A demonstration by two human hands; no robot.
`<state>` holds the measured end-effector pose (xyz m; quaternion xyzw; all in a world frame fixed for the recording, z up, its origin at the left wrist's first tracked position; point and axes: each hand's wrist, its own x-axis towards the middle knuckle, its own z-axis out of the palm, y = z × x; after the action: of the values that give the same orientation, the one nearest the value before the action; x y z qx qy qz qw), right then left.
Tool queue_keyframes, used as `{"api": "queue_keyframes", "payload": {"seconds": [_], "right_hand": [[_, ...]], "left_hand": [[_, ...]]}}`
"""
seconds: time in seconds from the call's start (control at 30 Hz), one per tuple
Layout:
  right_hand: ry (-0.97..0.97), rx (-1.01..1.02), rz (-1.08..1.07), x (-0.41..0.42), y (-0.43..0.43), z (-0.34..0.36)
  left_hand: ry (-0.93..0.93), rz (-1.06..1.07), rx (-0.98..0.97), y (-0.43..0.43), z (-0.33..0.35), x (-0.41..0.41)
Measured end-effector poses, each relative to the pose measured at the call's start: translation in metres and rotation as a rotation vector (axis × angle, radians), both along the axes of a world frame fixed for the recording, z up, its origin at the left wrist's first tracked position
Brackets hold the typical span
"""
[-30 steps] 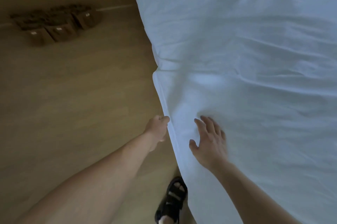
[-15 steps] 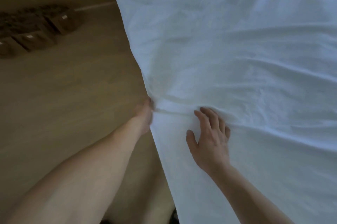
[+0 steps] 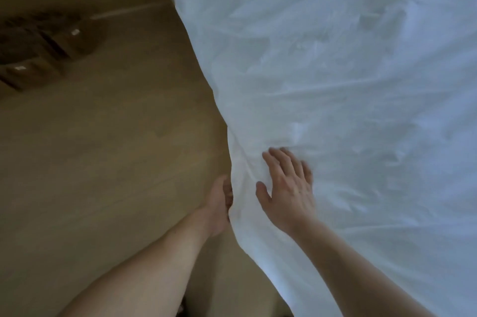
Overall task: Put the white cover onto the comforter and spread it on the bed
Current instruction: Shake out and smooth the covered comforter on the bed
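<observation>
While right hand (image 3: pixel 289 193) rests on white cover (image 3: pixel 335 71), left fingers (image 3: pixel 228 191) apparently grip edge.

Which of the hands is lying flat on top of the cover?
The right hand, fingers spread on the white cover; the left hand instead curls around its side edge.

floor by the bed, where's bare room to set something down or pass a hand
Bare floor runs between the brown boxes far left and the hanging edge of the white cover. Crowded at that edge, where the left hand grips it and the right hand lies flat on top.
</observation>
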<state>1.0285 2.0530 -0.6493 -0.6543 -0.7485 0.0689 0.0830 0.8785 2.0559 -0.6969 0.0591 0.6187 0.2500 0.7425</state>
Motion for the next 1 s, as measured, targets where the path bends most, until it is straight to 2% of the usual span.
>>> {"api": "queue_keyframes", "payload": {"seconds": [0.1,0.23,0.4,0.5,0.6,0.67,0.73,0.8,0.87,1.0], "right_hand": [[-0.010,0.019,-0.035,-0.001,0.024,0.002],[0.030,0.059,-0.091,0.001,0.058,0.003],[0.105,0.122,-0.093,0.000,0.091,-0.002],[0.149,0.154,-0.117,-0.003,0.107,0.000],[0.170,0.159,-0.101,-0.007,0.126,0.002],[0.183,0.149,-0.076,-0.011,0.139,0.006],[0.174,0.142,-0.074,-0.014,0.153,0.007],[0.162,0.139,-0.084,-0.017,0.164,0.007],[0.165,0.126,-0.058,-0.026,0.171,0.010],[0.112,0.062,0.071,-0.045,0.189,0.014]], "left_hand": [[-0.025,0.018,-0.007,0.048,-0.008,-0.008],[-0.130,0.035,0.089,0.108,-0.015,0.001],[-0.121,0.120,0.148,0.163,-0.021,-0.003],[0.087,0.183,0.087,0.171,-0.029,-0.016],[0.429,0.322,0.080,0.154,-0.046,-0.069],[0.685,0.260,0.129,0.143,-0.053,-0.112],[0.785,0.142,0.156,0.142,-0.061,-0.132],[0.657,0.223,0.127,0.144,-0.060,-0.129],[0.435,0.333,0.074,0.142,-0.050,-0.114],[0.144,0.293,0.016,0.155,-0.031,-0.097]]}}
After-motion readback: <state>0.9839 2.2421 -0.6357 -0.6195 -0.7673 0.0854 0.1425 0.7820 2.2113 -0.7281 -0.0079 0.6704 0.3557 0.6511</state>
